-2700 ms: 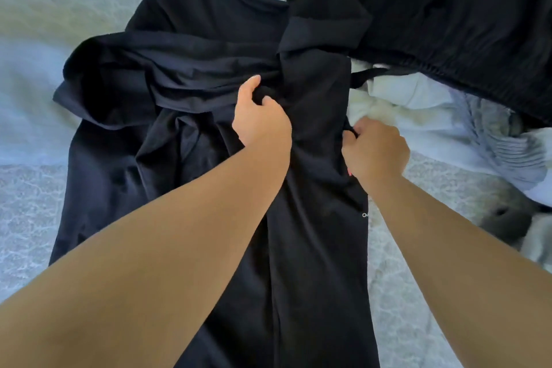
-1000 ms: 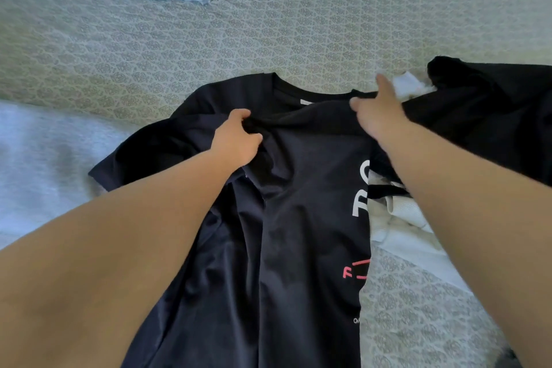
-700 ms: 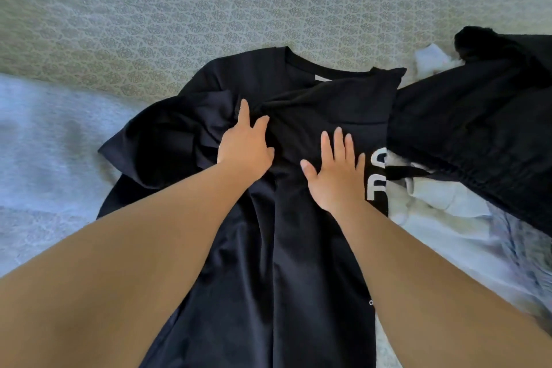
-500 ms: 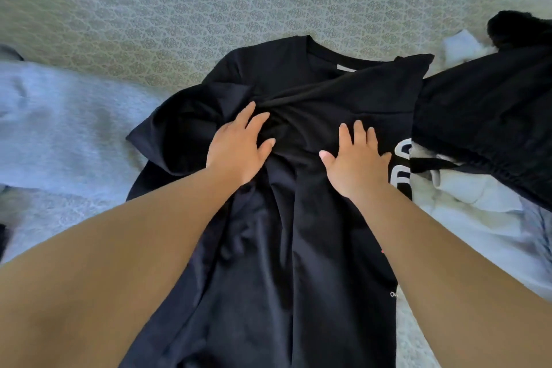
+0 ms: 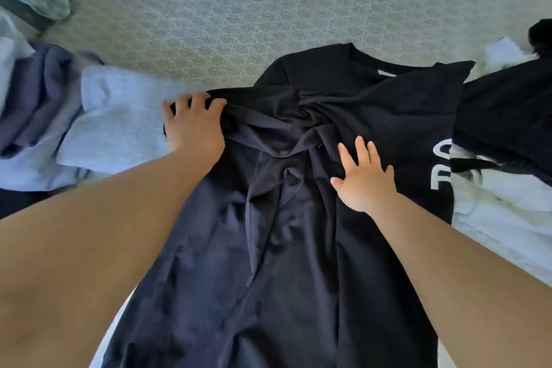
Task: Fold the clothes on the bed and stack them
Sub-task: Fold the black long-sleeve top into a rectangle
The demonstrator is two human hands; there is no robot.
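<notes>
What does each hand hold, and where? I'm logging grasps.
Left hand grips the black cotton T-shirt at its bunched left sleeve; right hand lies flat, holding nothing.

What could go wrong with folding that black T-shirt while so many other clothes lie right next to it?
The left hand grips the black T-shirt at its sleeve, right over the light blue garment; it might drag that along. The cloth is bunched between the left hand and the flat right hand, so creases may get folded in. The black garment overlaps the shirt's right edge and could snag.
</notes>
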